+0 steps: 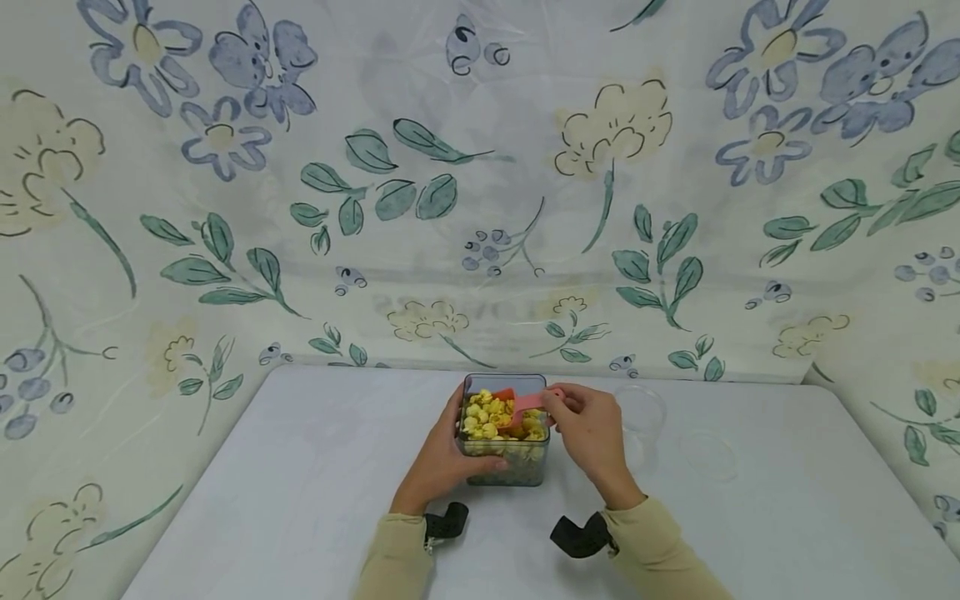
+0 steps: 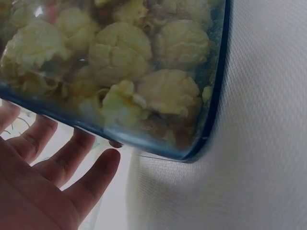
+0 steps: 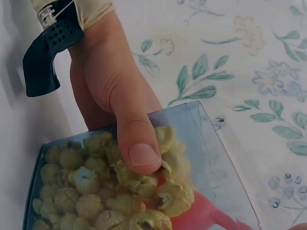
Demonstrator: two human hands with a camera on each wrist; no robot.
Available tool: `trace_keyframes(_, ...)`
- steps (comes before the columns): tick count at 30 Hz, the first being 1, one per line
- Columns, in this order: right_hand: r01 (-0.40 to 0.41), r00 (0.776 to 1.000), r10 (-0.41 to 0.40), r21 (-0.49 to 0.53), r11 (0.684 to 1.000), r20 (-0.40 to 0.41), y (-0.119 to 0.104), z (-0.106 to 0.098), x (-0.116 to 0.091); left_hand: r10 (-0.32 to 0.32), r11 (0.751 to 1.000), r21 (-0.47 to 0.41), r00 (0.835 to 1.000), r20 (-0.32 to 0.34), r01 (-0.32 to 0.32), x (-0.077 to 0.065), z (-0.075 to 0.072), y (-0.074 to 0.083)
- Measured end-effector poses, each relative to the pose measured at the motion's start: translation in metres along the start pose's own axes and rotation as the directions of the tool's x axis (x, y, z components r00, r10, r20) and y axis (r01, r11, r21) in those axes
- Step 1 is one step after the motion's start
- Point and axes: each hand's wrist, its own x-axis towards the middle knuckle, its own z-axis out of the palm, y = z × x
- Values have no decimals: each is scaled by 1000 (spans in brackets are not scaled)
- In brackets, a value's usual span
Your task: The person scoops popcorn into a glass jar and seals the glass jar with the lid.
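A clear, square-sided plastic container [image 1: 504,475] full of yellow popcorn [image 1: 483,417] stands on the white table. My left hand [image 1: 441,462] grips it from the left, thumb across the near wall and fingers along the far side. The left wrist view shows those fingers [image 2: 98,175] against the container's edge [image 2: 158,151]. With my right hand [image 1: 596,437] I pinch the handle of a pink scoop [image 1: 531,402], its head down among the popcorn. In the right wrist view the scoop [image 3: 194,211] shows through the container wall, beside popcorn and the left thumb [image 3: 141,153].
To the right of my right hand a clear plastic cup or jar [image 1: 643,412] is on the table, with a thin clear round lid [image 1: 708,456] lying beyond it. Floral-patterned sheeting [image 1: 495,208] rises behind the table [image 1: 300,500] and along its sides.
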Motion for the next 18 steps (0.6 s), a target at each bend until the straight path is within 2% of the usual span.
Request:
trace_keyframes(8, -17, 1000, 17, 0, 1000, -16, -2, -6, -1, 18, 1000, 12, 999, -33, -18, 10, 4, -28)
trace_keyframes(12, -8, 1000, 9, 37, 999, -15, -1, -2, -2, 35, 999, 5, 998, -44, -35, 11, 4, -32)
trace_keyframes(18, 17, 999, -14, 63, 998, -50, 0, 6, -4, -2, 999, 34, 999, -46, 3, 10, 4, -32)
